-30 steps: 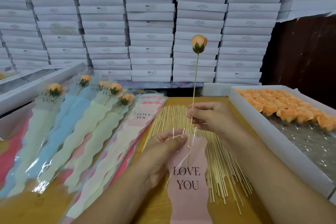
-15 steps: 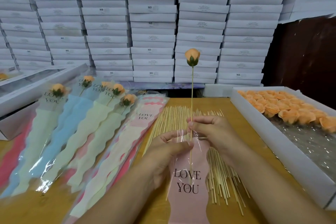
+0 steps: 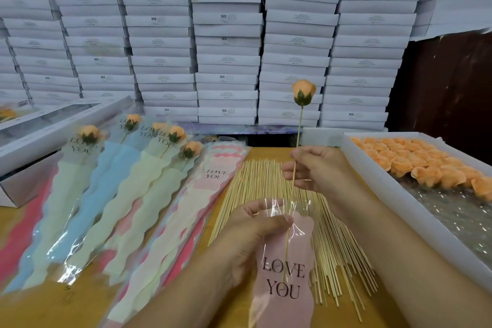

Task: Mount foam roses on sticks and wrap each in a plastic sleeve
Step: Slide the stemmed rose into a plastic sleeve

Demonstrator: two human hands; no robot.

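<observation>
The rose-topped stick (image 3: 298,141) sits higher in the pink "LOVE YOU" sleeve (image 3: 283,271) than half a second ago, when its tip reached down past the printed words; now the tip ends among the letters. The right hand (image 3: 318,168), pinching the stick, has lifted away toward 12 o'clock and stands apart from the left hand (image 3: 255,231), where before the two nearly touched at the sleeve mouth. The orange rose (image 3: 303,92) has shifted toward 1 o'clock against the stacked boxes. The left hand still pinches the clear sleeve top.
</observation>
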